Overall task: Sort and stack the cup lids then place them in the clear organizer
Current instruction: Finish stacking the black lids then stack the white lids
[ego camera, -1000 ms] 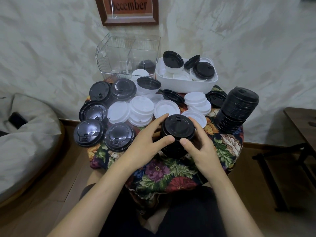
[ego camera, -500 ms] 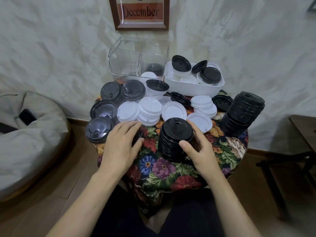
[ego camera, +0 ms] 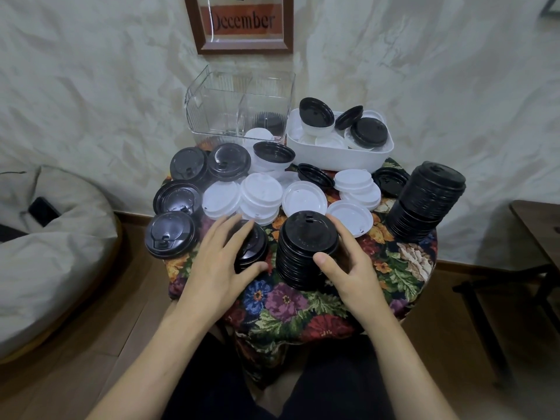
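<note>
While the tall stack of black plastic cup lids (ego camera: 306,256) stands upright, tops up, near the middle of the floral tablecloth (ego camera: 291,301), the right hand (ego camera: 354,274) curls round its right side, thumb on its near face. Just left, the left hand (ego camera: 218,262) clasps a black domed plastic lid (ego camera: 254,251), with spread fingers over its top and thumb at its near rim.

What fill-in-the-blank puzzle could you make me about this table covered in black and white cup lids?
1. The right hand grips a tall stack of ____ plastic cup lids.
2. The black domed lid held by the left hand lies to the ____ of that stack.
3. The clear plastic organizer stands beside a ____ rectangular tub.
4. The framed wall sign reads ____.

Missing words: black; left; white; December.
</note>
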`<state>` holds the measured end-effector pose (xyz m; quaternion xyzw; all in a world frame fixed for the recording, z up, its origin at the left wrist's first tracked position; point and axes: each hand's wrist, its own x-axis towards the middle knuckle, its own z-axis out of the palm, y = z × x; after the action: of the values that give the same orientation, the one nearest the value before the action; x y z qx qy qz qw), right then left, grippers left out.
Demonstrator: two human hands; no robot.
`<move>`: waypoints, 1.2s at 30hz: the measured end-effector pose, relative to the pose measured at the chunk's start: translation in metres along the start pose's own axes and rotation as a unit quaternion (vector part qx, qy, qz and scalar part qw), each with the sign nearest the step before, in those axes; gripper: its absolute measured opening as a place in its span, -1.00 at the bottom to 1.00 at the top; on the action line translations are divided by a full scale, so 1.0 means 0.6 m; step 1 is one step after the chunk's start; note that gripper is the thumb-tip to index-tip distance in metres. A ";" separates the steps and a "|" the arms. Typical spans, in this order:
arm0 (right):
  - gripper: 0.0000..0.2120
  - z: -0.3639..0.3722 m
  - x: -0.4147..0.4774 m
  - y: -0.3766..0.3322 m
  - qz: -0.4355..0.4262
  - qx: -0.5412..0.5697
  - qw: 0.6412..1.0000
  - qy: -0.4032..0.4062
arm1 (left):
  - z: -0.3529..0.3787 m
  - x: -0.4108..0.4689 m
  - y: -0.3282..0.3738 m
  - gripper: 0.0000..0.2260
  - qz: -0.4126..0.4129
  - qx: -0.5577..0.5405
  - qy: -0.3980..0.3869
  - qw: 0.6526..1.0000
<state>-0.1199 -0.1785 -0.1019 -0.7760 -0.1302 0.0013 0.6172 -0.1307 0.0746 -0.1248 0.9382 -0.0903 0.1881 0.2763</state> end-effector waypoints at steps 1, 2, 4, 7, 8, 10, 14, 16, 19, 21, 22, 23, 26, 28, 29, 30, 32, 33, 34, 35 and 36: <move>-0.24 0.000 0.000 0.000 0.000 0.000 1.000 -0.001 | -0.001 -0.002 0.000 -0.34 -0.007 -0.003 -0.001 1.000; -0.24 0.000 0.000 -0.001 0.000 -0.001 1.000 -0.001 | -0.004 -0.003 0.002 -0.37 -0.015 -0.011 0.001 1.000; -0.25 0.000 -0.001 -0.001 0.000 -0.004 1.000 -0.002 | -0.010 0.000 0.010 -0.41 -0.040 -0.046 0.015 0.998; -0.24 0.000 -0.001 -0.001 -0.001 -0.005 1.000 -0.001 | -0.026 0.018 0.030 -0.45 -0.093 -0.134 0.043 0.986; -0.24 0.000 -0.001 -0.001 -0.001 -0.006 1.000 0.001 | -0.031 0.025 0.039 -0.46 -0.103 -0.159 0.050 0.981; -0.23 0.000 -0.001 -0.001 0.000 -0.004 1.000 0.002 | -0.041 0.040 0.057 -0.46 -0.102 -0.202 0.062 0.972; -0.22 0.001 -0.001 -0.002 0.001 0.002 1.000 0.002 | -0.049 0.058 0.094 -0.53 -0.051 -0.263 0.035 0.963; -0.22 0.000 -0.001 -0.002 0.000 0.009 1.000 0.001 | -0.044 0.058 0.106 -0.53 -0.023 -0.274 -0.008 0.962; -0.24 0.000 -0.001 0.000 -0.003 0.016 1.000 -0.004 | -0.035 0.056 0.117 -0.54 -0.012 -0.282 -0.071 0.957; -0.22 -0.001 0.000 0.002 -0.005 0.018 1.000 -0.005 | -0.034 0.057 0.120 -0.57 -0.016 -0.286 -0.096 0.953; -0.21 -0.002 0.000 0.003 -0.005 0.019 1.000 -0.005 | -0.033 0.059 0.119 -0.57 -0.020 -0.288 -0.108 0.951; -0.21 -0.002 0.001 0.005 -0.007 0.020 1.000 -0.006 | -0.033 0.060 0.119 -0.58 -0.022 -0.292 -0.119 0.949; -0.21 -0.001 0.002 0.004 -0.014 0.029 0.999 -0.010 | -0.034 0.063 0.117 -0.57 -0.026 -0.306 -0.132 0.943; -0.18 -0.001 0.002 0.003 -0.016 0.040 0.999 -0.011 | -0.033 0.066 0.115 -0.51 -0.037 -0.319 -0.132 0.938; -0.15 -0.001 0.002 0.002 -0.016 0.045 0.999 -0.010 | -0.033 0.067 0.115 -0.46 -0.048 -0.333 -0.134 0.932; -0.13 0.000 0.001 0.000 -0.012 0.052 0.999 -0.010 | -0.033 0.068 0.114 -0.41 -0.060 -0.349 -0.137 0.925; -0.15 -0.001 0.001 -0.001 -0.005 0.062 0.998 -0.011 | -0.031 0.073 0.113 -0.35 -0.074 -0.363 -0.138 0.918; -0.20 0.000 0.001 -0.001 -0.005 0.062 0.998 -0.010 | -0.029 0.074 0.112 -0.34 -0.078 -0.363 -0.138 0.918; -0.27 0.000 0.001 -0.001 -0.005 0.060 0.998 -0.007 | -0.028 0.076 0.112 -0.35 -0.081 -0.363 -0.139 0.918; -0.33 0.000 0.001 0.000 -0.006 0.058 0.998 -0.003 | -0.027 0.078 0.111 -0.35 -0.084 -0.363 -0.142 0.917; -0.36 0.001 0.002 0.001 -0.005 0.057 0.998 -0.001 | -0.026 0.080 0.110 -0.35 -0.084 -0.364 -0.145 0.916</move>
<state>-0.1188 -0.1781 -0.1023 -0.7386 -0.1346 0.0061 0.6606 -0.1097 0.0251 -0.0613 0.7940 -0.1121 -0.0198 0.5972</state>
